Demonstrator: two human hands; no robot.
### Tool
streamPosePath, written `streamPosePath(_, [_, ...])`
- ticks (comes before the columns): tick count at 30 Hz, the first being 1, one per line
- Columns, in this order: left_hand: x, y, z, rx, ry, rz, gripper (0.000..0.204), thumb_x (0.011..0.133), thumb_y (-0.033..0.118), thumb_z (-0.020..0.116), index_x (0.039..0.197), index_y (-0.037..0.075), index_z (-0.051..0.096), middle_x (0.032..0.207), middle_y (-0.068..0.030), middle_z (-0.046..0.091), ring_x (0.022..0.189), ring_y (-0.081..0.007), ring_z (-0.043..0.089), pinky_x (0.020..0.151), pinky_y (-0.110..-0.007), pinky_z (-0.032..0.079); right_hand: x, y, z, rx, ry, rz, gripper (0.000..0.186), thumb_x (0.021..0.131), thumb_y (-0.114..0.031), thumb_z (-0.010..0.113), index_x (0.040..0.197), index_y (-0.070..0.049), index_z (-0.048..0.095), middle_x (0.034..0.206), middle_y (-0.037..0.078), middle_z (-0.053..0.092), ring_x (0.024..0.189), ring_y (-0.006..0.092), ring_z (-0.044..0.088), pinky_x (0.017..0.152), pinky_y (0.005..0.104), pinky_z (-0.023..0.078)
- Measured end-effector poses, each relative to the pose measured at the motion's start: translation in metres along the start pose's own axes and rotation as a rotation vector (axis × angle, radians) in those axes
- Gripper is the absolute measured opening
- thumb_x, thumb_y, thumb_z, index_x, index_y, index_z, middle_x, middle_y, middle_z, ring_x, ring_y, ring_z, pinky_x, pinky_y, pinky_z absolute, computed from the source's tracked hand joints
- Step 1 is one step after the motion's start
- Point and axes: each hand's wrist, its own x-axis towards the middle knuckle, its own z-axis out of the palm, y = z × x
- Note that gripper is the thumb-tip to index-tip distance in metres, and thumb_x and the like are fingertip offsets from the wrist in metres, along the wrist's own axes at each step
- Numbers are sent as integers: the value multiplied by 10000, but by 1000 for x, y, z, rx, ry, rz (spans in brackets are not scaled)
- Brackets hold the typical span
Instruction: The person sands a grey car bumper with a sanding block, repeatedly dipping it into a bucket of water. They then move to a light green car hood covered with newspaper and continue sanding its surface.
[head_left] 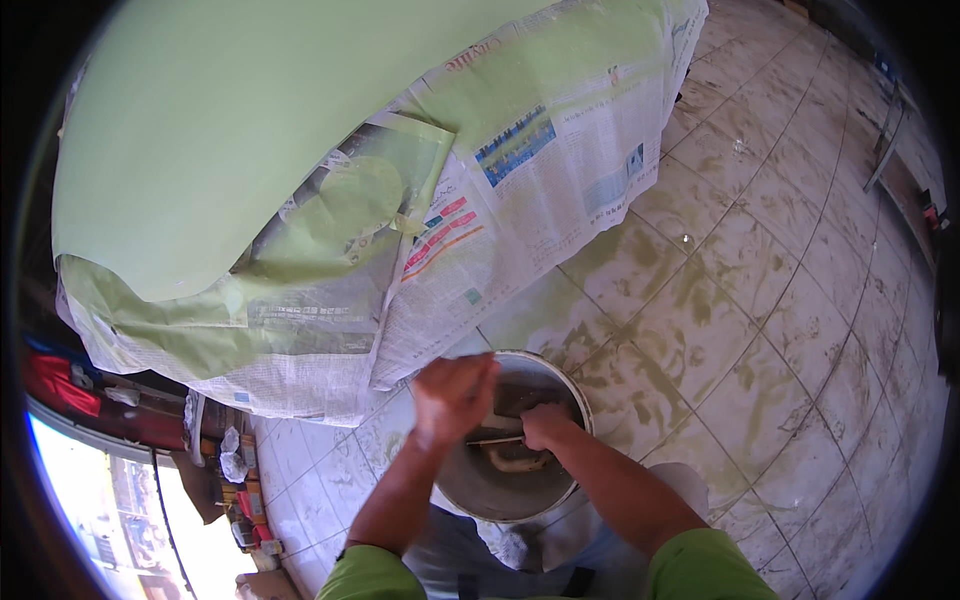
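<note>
My left hand [455, 400] is closed above the left rim of a round bucket [563, 380]; I cannot make out what is in its fingers. Inside the bucket, my right hand [545, 425] has its fingers curled on something dark that I cannot make out. A thin bar and a curved pale piece [515, 458] show below the hands in the murky interior. Just beyond, crumpled newspaper [520, 230] with green overspray is fixed along the lower edge of a smooth pale-green panel [230, 120].
Tiled floor [760, 280] with green smears and grime spreads right of the bucket. A metal-framed piece [895, 160] stands at the far right. At the left lie cluttered boxes [245, 510], a red object [65, 380] and a bright opening [100, 500].
</note>
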Motion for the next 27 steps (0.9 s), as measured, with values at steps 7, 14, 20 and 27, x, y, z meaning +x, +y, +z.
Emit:
streamPosePath(7, [146, 15, -224, 845, 285, 405, 471, 717, 307, 925, 1045, 66, 689, 1072, -84, 687, 956, -284, 627, 812, -424, 506, 6, -7, 6, -59, -14, -60, 433, 868, -389, 738, 1238, -165, 723, 1223, 120, 739, 1136, 321, 711, 959, 494, 551])
streamPosePath(14, [235, 42, -229, 1091, 161, 490, 1137, 499, 353, 973, 1518, 357, 469, 1660, -1, 319, 1519, -310, 303, 1202, -607, 283, -1, -5, -6, 41, -9, -51, 339, 872, -204, 686, 1191, -121, 768, 1241, 122, 744, 1159, 310, 713, 967, 477, 542])
streamPosePath(20, [286, 83, -187, 1194, 14, 467, 1302, 524, 383, 972, 1633, 331, 291, 1729, -113, 103, 1593, -392, 69, 1240, -676, 84, 13, -3, 3, -12, 3, -87, 412, 850, -344, 750, 1215, -154, 734, 1205, 123, 747, 1118, 323, 720, 930, 490, 576])
streamPosePath(27, [315, 105, -144, 1211, -20, 485, 1304, 534, 405, 973, 1637, 281, 288, 1721, -188, 83, 1590, -433, 26, 1231, -694, 38, 13, -1, 1, -12, 12, -80, 379, 840, -313, 742, 1175, -135, 751, 1196, 125, 752, 1110, 326, 723, 951, 496, 558])
